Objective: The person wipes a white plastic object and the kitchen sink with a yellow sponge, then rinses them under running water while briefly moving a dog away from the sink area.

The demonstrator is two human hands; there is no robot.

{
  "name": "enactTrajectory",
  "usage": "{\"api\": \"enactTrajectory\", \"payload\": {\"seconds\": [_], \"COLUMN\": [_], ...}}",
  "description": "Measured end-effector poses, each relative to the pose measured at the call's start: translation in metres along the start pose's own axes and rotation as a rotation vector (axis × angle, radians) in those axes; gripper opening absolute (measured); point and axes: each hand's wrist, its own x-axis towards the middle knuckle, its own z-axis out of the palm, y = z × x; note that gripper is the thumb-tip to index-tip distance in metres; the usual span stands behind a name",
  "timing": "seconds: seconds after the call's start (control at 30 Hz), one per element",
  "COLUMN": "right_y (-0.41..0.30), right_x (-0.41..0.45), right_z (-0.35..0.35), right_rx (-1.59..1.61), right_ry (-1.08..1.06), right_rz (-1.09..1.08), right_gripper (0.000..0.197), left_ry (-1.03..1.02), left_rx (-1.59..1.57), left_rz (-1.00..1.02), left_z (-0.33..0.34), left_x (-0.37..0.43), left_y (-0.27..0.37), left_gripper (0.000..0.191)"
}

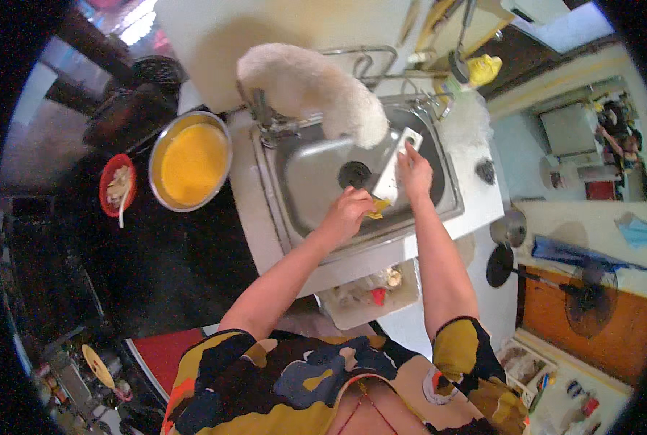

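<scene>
Over a stainless steel sink (312, 168), my right hand (417, 173) grips a long flat white piece (389, 179) near its upper end, where a dark hole shows. My left hand (350, 209) pinches a small yellow item (378, 209), perhaps a sponge or cloth, at the lower end of the white piece. A round dark drain (354, 174) lies just beyond my left hand. A light-furred cat (312, 89) stands at the sink's far edge, its head lowered over the basin close to the white piece.
Left of the sink stand a metal bowl of yellow-orange liquid (194, 166) and a red bowl (103, 187) with food and a pale utensil. A faucet (271, 128) is beside the cat. A dark scrubber (485, 171) and crumpled clear plastic (466, 122) lie at the right.
</scene>
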Motion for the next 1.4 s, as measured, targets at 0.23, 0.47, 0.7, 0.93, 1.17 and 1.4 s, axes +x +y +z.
{"api": "enactTrajectory", "payload": {"seconds": [0.23,0.47,0.7,0.93,1.17,1.4], "right_y": [0.005,0.009,0.012,0.015,0.021,0.017], "right_x": [-0.003,-0.002,0.001,-0.003,-0.001,0.001], "right_z": [-0.009,-0.002,-0.004,-0.003,-0.001,0.0], "right_rx": [0.022,0.034,0.053,0.065,0.015,0.072], "right_ry": [-0.017,0.021,0.031,0.037,0.057,0.024], "right_rz": [0.048,0.035,0.014,0.02,0.037,0.087], "right_gripper": [0.042,0.041,0.041,0.043,0.042,0.04], "left_ry": [0.813,0.46,0.209,0.244,0.603,1.114], "left_rx": [-0.278,0.714,0.891,0.471,0.357,0.072], "left_rz": [-0.484,-0.182,-0.15,-0.445,-0.32,-0.196], "left_z": [-0.076,-0.14,-0.111,-0.108,-0.112,-0.179], "left_x": [0.013,0.043,0.037,0.025,0.001,0.081], "left_y": [0.008,-0.036,-0.086,-0.097,-0.065,-0.013], "left_gripper": [0.015,0.026,0.043,0.033,0.019,0.026]}}
